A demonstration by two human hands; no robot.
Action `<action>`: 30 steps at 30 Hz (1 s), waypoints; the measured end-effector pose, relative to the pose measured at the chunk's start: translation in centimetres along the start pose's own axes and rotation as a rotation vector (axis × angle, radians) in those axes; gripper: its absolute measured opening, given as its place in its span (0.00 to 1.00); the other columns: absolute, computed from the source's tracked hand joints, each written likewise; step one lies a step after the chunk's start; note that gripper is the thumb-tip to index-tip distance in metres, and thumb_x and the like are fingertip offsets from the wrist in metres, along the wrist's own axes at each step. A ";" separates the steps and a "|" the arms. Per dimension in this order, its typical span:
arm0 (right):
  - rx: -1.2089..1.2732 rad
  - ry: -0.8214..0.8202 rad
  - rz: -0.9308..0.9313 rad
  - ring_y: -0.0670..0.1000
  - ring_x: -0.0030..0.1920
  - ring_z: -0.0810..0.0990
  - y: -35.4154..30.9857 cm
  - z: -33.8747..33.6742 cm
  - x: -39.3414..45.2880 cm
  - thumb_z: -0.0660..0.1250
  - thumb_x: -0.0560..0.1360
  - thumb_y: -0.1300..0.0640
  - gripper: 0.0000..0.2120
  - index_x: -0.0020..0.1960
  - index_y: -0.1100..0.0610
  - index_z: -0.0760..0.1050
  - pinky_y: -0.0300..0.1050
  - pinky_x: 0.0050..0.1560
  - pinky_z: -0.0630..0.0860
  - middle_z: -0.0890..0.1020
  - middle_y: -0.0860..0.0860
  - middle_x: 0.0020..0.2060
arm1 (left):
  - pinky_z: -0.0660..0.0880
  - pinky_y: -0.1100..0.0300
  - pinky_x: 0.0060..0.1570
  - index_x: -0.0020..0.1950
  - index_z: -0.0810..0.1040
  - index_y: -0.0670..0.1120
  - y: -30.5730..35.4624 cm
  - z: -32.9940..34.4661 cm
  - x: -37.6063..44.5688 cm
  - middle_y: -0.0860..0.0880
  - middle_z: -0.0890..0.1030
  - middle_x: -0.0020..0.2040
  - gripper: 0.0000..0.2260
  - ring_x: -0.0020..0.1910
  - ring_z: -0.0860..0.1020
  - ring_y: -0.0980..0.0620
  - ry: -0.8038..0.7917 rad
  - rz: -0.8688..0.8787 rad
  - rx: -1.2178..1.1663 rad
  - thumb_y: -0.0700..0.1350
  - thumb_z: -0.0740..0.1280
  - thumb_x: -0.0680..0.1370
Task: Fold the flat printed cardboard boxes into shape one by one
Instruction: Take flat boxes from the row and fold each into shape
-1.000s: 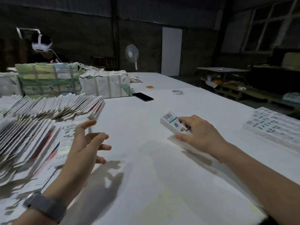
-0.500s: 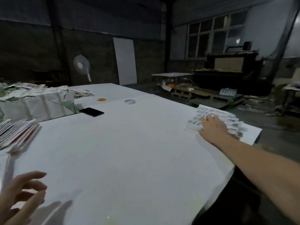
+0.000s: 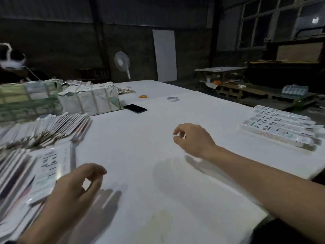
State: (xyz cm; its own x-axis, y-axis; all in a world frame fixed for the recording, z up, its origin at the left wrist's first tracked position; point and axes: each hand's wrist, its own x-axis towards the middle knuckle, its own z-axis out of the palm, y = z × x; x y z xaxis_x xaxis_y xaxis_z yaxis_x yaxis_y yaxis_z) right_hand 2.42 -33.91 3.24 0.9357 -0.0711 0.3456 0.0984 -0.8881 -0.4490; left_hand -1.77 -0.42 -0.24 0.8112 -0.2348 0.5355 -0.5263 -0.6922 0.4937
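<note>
Flat printed boxes (image 3: pixel 40 132): fanned in rows along the left side of the white desk (image 3: pixel 158 173); folded boxes (image 3: pixel 279 127): stacked in rows at its right edge. Left hand (image 3: pixel 73 192): above the desk just beside the flat stock, fingers loosely curled, holding nothing. Right hand (image 3: pixel 193 138): mid-desk, well apart from the folded rows, fingers relaxed, empty.

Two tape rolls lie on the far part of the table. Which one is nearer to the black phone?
The orange roll; the grey roll lies farther right of the phone.

White table (image 3: pixel 158 173) w/ flat boxes (image 3: pixel 44 125), folded boxes (image 3: pixel 279 125), phone (image 3: pixel 135 108).
</note>
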 end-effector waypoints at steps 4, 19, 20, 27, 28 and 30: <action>0.284 -0.163 -0.106 0.46 0.43 0.80 -9.6 4.5 -1.5 0.66 0.75 0.49 0.03 0.45 0.43 0.78 0.47 0.50 0.78 0.81 0.42 0.40 | 0.71 0.65 0.40 0.46 0.82 0.48 0.4 -0.5 0.3 0.55 0.81 0.39 0.10 0.39 0.78 0.61 0.066 -0.013 0.059 0.32 0.72 0.74; 0.536 -0.116 -0.258 0.40 0.31 0.74 -13.8 11.6 -3.5 0.67 0.74 0.61 0.12 0.40 0.45 0.79 0.31 0.36 0.68 0.76 0.36 0.26 | 0.70 0.44 0.58 0.76 0.60 0.54 -3.3 -2.7 0.1 0.47 0.78 0.62 0.26 0.58 0.76 0.40 -0.123 -0.443 0.661 0.49 0.51 0.77; 0.542 -0.120 -0.256 0.40 0.30 0.74 -13.8 11.6 -3.6 0.67 0.74 0.61 0.12 0.40 0.44 0.79 0.30 0.35 0.68 0.76 0.36 0.26 | 0.71 0.45 0.55 0.76 0.61 0.54 -3.4 -2.9 0.2 0.47 0.79 0.59 0.27 0.56 0.76 0.40 -0.101 -0.434 0.628 0.47 0.50 0.76; 0.608 -0.126 -0.230 0.42 0.29 0.72 -13.8 11.7 -3.7 0.66 0.75 0.62 0.14 0.38 0.44 0.78 0.31 0.34 0.68 0.75 0.39 0.24 | 0.72 0.49 0.54 0.72 0.69 0.54 -3.5 -2.5 0.0 0.50 0.79 0.64 0.19 0.63 0.72 0.42 -0.130 -0.411 0.670 0.56 0.57 0.81; 0.614 -0.126 -0.229 0.42 0.28 0.72 -13.8 11.7 -3.7 0.66 0.75 0.62 0.14 0.38 0.44 0.78 0.31 0.33 0.67 0.75 0.39 0.24 | 0.73 0.50 0.52 0.71 0.70 0.53 -3.5 -2.6 0.1 0.49 0.80 0.63 0.21 0.61 0.73 0.41 -0.125 -0.393 0.676 0.55 0.54 0.80; 0.615 -0.126 -0.231 0.42 0.28 0.72 -13.8 11.6 -3.7 0.66 0.75 0.62 0.14 0.38 0.44 0.78 0.31 0.33 0.67 0.75 0.39 0.24 | 0.72 0.49 0.45 0.72 0.70 0.51 -3.0 -3.0 0.3 0.48 0.81 0.59 0.27 0.58 0.74 0.40 -0.073 -0.375 0.647 0.55 0.49 0.75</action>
State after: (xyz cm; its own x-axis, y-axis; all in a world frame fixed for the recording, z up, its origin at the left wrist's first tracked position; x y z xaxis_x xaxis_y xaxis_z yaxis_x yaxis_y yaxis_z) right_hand 1.54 -16.07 -1.41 0.8962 0.1766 0.4070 0.4413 -0.4506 -0.7760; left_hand -0.71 3.63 0.53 0.9334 0.0669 0.3525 0.0255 -0.9924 0.1208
